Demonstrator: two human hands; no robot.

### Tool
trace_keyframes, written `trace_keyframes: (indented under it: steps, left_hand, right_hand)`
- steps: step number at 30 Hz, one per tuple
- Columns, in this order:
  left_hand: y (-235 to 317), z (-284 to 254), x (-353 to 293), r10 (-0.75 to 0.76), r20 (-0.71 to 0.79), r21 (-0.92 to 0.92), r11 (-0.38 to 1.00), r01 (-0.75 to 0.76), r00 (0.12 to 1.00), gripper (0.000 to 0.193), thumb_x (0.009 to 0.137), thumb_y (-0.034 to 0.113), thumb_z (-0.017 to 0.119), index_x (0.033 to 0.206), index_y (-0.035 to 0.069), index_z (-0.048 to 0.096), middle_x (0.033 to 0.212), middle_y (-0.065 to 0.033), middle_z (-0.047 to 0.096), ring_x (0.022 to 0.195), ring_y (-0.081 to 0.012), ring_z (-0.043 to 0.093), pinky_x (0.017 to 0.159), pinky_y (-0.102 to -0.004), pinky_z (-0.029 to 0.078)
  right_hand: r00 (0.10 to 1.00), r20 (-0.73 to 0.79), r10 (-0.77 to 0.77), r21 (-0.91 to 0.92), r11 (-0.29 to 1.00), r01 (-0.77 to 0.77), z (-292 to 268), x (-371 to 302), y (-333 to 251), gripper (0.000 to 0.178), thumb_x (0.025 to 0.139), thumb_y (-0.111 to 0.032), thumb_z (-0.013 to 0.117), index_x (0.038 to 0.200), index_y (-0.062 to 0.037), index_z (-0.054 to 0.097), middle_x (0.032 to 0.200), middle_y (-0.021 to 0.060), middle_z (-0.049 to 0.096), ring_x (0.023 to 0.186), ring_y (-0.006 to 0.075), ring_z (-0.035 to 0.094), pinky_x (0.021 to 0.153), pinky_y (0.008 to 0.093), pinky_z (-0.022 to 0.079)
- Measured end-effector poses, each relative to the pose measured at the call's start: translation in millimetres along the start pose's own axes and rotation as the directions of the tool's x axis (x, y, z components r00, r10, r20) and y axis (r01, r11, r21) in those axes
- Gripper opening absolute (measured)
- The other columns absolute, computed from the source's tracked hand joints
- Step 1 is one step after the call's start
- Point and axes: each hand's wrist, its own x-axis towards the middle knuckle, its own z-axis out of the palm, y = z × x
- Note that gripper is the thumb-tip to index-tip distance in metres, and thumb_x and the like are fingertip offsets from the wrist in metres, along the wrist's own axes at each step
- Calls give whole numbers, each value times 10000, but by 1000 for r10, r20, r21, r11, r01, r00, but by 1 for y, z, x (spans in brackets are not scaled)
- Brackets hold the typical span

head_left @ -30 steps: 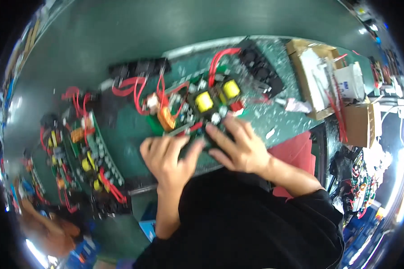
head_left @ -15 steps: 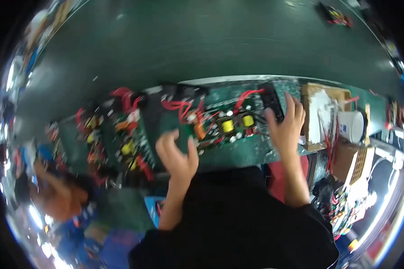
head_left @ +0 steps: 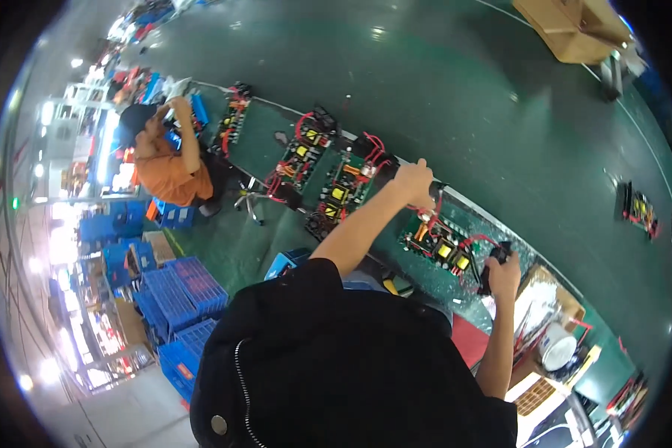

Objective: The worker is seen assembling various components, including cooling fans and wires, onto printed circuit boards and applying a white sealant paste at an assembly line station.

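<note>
A green circuit board (head_left: pixel 439 243) with yellow-wrapped transformers and red wires lies before me on the bench. My right hand (head_left: pixel 504 275) grips a black end piece (head_left: pixel 487 278), wired in red to the board's right end. Stretched out to the far left end of the same board, my left hand (head_left: pixel 414 183) has its fingers curled down, and what they hold is mostly hidden beneath them. Close by on the left lies a second circuit board (head_left: pixel 342 190) with red wires and black end parts. Another like it, a third board (head_left: pixel 299 157), is farther left.
A person in an orange top (head_left: pixel 168 175) sits at the bench's left end. To my right are a cardboard box (head_left: pixel 567 299) and a white tub (head_left: pixel 557 347). Beyond the bench's pale edge strip, one board (head_left: pixel 640 209) lies on the green surface. Blue crates (head_left: pixel 183 291) stand lower left.
Both hands were open and hovering over the board; now the right has closed on the black end piece and the left has reached to the board's far left end. The view has turned.
</note>
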Motion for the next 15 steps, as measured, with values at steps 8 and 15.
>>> trace_keyframes:
  steps: [8,15]
  left_hand:
    - [-5,-56,-104,-347,-11,-315,891,326,938,832,638,511,783,1174,-61,504,1131,-251,566,999,-370,646,834,-438,545]
    - [-132,-141,-196,-224,-632,-95,973,213,742,721,655,539,798,1047,-25,582,1072,-180,553,1074,-318,494,981,-450,376]
  right_hand:
    - [990,94,-109,287,955,78,-62,-61,-69,539,773,-140,697,1234,49,493,956,146,621,853,257,603,799,358,490]
    - [917,311,-249,632,775,-5,-11,-108,-228,374,836,-71,626,1189,-4,520,1001,105,610,863,186,618,779,309,515]
